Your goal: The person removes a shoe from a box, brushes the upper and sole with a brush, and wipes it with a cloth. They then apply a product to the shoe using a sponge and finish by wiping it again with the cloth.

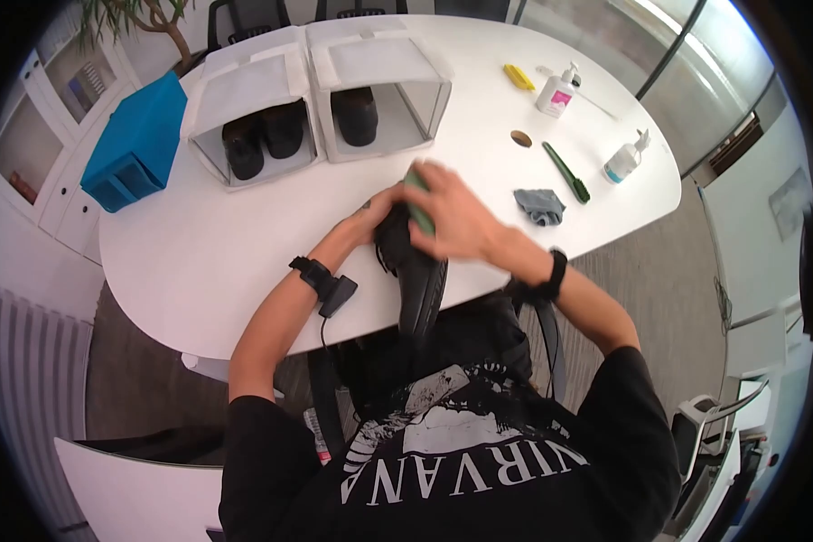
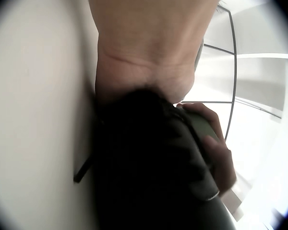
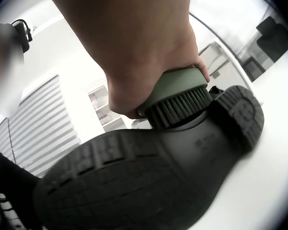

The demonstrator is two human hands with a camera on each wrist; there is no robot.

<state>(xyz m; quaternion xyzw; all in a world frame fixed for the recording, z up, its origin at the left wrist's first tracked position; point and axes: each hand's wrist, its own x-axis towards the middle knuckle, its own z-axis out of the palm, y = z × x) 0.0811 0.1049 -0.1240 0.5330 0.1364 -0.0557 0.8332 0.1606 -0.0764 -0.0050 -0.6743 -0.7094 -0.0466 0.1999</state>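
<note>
While right hand (image 1: pixel 456 212) fingers grip green dark-bristled brush (image 3: pixel 176 93) beside black ridge-soled shoe (image 3: pixel 129 179), left hand (image 1: pixel 384 201) sits at shoe opening; finger state cannot be told.

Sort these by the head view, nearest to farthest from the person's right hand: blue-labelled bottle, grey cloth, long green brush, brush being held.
Starting from the right hand:
1. Held brush, in its grip.
2. Grey cloth, off to its right.
3. Long green brush, just beyond the cloth.
4. Blue-labelled bottle, farthest right of these.
</note>
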